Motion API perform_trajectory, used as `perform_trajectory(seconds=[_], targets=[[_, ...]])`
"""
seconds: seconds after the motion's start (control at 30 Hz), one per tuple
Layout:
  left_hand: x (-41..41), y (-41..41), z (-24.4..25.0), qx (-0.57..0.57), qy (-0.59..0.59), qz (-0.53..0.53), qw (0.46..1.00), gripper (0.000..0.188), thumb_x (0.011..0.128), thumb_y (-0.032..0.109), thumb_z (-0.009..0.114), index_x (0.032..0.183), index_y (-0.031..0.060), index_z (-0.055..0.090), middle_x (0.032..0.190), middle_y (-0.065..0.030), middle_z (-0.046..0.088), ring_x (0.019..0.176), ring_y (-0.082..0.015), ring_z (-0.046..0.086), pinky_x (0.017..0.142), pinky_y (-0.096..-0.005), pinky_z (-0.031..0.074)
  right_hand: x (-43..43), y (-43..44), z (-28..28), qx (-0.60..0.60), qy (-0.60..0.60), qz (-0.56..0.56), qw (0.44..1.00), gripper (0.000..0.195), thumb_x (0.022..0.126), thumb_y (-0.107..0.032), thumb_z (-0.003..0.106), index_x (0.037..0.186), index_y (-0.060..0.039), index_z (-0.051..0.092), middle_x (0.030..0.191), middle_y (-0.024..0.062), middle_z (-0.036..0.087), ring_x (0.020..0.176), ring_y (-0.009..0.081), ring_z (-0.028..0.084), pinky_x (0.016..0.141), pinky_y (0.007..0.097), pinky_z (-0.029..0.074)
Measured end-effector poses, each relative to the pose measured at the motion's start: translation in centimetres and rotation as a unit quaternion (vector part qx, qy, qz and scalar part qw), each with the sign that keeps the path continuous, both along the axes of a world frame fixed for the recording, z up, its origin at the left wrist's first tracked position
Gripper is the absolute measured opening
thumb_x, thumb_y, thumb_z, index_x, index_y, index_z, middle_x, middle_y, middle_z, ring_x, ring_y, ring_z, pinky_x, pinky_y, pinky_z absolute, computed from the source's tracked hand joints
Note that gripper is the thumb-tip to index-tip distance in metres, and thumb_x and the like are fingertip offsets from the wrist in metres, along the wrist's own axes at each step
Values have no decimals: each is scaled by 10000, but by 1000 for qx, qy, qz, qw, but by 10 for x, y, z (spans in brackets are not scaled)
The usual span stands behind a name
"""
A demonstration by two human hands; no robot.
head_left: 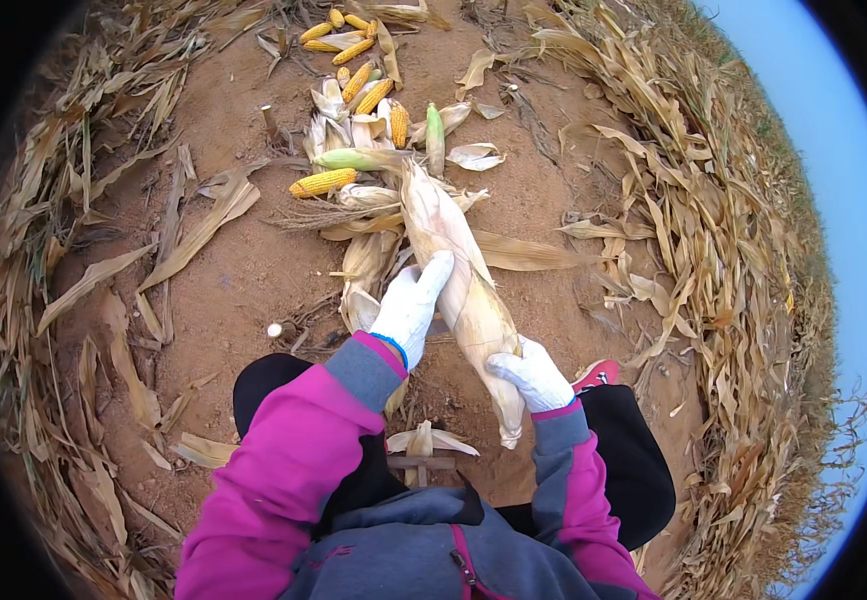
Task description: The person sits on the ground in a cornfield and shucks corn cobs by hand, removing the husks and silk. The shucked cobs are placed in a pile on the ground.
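A large ear of corn in its dry, pale husk (463, 277) lies slantwise before me, its tip pointing away and its stalk end near my right knee. My left hand (412, 300), in a white knitted glove, holds its middle from the left, thumb on top. Around the lower end is my right hand (534, 373), gloved alike. Past the tip, a bare yellow cob (323, 183), a greenish husked ear (362, 158) and an upright green-tipped ear (435, 139) lie among loose husks. Bare cobs (352, 51) are heaped farther off.
Dry corn stalks and leaves line the left (65, 172) and the right (718, 300) over reddish soil (268, 262). Cut stalk stubs (275, 330) stick up at the left. A small wooden piece (433, 463) lies between my legs; a red shoe (597, 373) shows by my right knee.
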State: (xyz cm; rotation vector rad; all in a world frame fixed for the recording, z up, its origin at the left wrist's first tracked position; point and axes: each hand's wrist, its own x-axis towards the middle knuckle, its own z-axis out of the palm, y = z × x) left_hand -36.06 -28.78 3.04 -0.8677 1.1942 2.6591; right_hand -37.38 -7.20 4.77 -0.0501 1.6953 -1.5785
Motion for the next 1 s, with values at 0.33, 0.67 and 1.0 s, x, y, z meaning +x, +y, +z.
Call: perform_trajectory(seconds=[0.33, 0.67, 1.0], targets=[[-23, -48, -13, 134, 88, 214, 964, 650, 920, 441, 659, 1400, 53, 455, 1364, -152, 535, 1220, -299, 539, 1063, -453, 427, 54, -4, 17, 360, 324, 113, 867, 727, 786, -560, 715, 1288, -61, 548, 1030, 199, 705, 970, 347, 685, 833, 416, 530], [-13, -46, 20, 196, 146, 178, 953, 613, 952, 425, 624, 1418, 77, 431, 1371, -132, 533, 1216, -281, 543, 1054, -446, 439, 72, 34, -97, 415, 232, 313, 822, 688, 802, -552, 711, 1292, -87, 579, 1223, 176, 643, 1146, 335, 616, 973, 417, 489], [0, -6, 12, 78, 118, 27, 990, 585, 952, 423, 627, 1393, 78, 455, 1264, -104, 584, 1138, -230, 586, 963, -418, 503, 47, -30, 23, 168, 383, -35, 908, 836, 754, -281, 838, 1414, 20, 423, 1294, 178, 582, 1121, 272, 618, 964, 375, 503]])
